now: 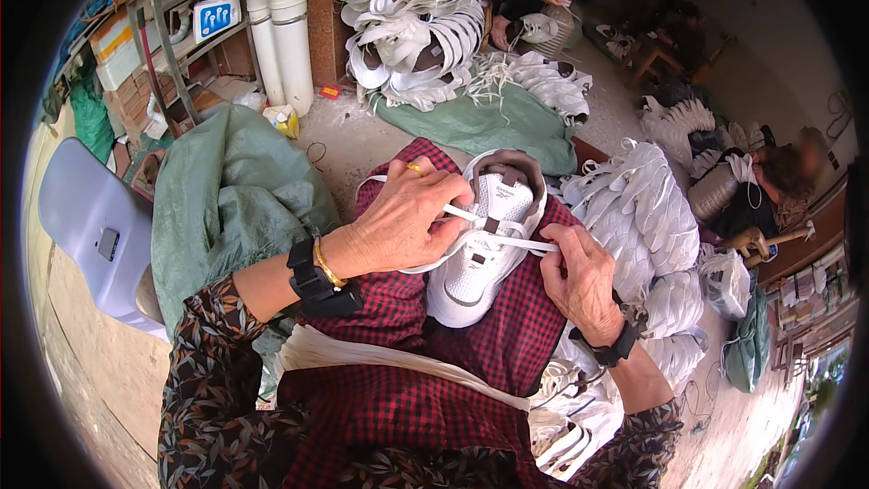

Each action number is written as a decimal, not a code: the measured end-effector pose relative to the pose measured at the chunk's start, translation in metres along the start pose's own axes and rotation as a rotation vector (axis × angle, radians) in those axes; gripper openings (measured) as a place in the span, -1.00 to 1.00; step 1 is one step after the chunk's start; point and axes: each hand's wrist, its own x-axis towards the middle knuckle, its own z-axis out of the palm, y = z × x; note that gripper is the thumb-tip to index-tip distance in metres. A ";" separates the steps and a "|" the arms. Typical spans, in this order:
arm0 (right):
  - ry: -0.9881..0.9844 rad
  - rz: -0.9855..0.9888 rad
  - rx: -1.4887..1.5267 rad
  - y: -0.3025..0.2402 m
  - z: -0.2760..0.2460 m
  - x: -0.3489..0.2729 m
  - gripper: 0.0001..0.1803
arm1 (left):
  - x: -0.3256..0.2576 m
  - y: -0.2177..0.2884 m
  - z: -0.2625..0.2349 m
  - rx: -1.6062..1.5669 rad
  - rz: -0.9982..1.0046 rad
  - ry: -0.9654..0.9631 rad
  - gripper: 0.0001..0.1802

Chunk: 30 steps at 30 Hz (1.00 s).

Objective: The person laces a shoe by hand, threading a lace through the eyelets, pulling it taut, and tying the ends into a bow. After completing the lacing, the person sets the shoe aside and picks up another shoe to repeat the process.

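White lace-up sports shoe with mesh toe and grey tongue (484, 249), resting toe-toward-body on a red-and-black checked cloth over the lap (398, 398), heel opening tipped up and away. Probably light and easy to turn; soft and yielding at the upper, firmer at the sole, so best steadied at the sides of the upper or the heel collar. Flat white lace (507, 240) crossing the eyelets: limp, thin, likely to slip unless pinched close to its end.

Going from left to right:

Pale grey plastic chair (90, 231) at the far left, beside a crumpled green woven sack (226, 199).

Left hand (403, 217), with black wristband and gold bangle, curled over the near side of the shoe, fingers nearly closed, thumb and forefinger pinching a lace strand by the tongue.

Right hand (584, 281), also in a black wristband, mostly closed, fingertips nipping the other end of the lace and drawing it taut across the shoe.

Heaps of white shoe uppers (647, 217) just to the right of the lap; more stacked behind (416, 23).
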 end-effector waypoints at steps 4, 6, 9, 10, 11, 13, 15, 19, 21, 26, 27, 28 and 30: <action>-0.046 0.065 0.022 -0.004 -0.001 0.001 -0.70 | 0.009 -0.012 -0.009 -0.412 -0.036 -0.190 -0.85; -0.051 0.040 0.033 -0.003 0.000 0.002 -0.70 | 0.015 -0.029 -0.014 -0.474 -0.026 -0.263 -0.86; -0.048 -0.020 0.090 -0.005 0.009 0.004 -0.69 | 0.014 -0.057 -0.041 -0.726 -0.330 -0.357 -0.73; -0.046 -0.054 0.122 -0.004 0.017 0.006 -0.68 | 0.014 -0.068 -0.058 -0.815 -0.512 -0.409 -0.70; -0.086 -0.062 0.126 -0.006 0.019 0.011 -0.62 | 0.004 -0.098 -0.067 -1.133 -0.563 -0.363 -0.68; -0.115 -0.022 0.162 -0.009 0.017 0.018 -0.59 | -0.016 -0.136 -0.076 -1.438 -0.618 -0.316 -0.66; -0.210 0.024 0.149 -0.011 0.012 0.023 -0.51 | -0.026 -0.149 -0.076 -1.121 -0.736 -0.308 -0.67; -0.145 -0.011 0.085 -0.006 0.010 0.023 -0.53 | -0.007 -0.104 -0.036 -0.303 -0.390 -0.162 -0.75; -0.230 -0.001 0.089 -0.008 0.000 0.029 -0.58 | 0.005 -0.075 -0.025 -0.276 -0.230 -0.082 -0.77; -0.304 -0.008 0.089 -0.009 -0.003 0.037 -0.70 | 0.014 -0.014 -0.012 -0.114 0.042 -0.190 -0.72; -0.289 0.004 0.109 -0.008 -0.001 0.039 -0.74 | 0.015 -0.013 -0.007 -0.110 0.061 -0.175 -0.72; -0.279 0.032 0.134 -0.011 0.003 0.036 -0.78 | 0.012 -0.012 -0.001 -0.116 0.081 -0.173 -0.72; -0.258 0.092 0.108 -0.014 0.007 0.038 -0.82 | 0.013 -0.016 0.004 -0.138 0.080 -0.171 -0.72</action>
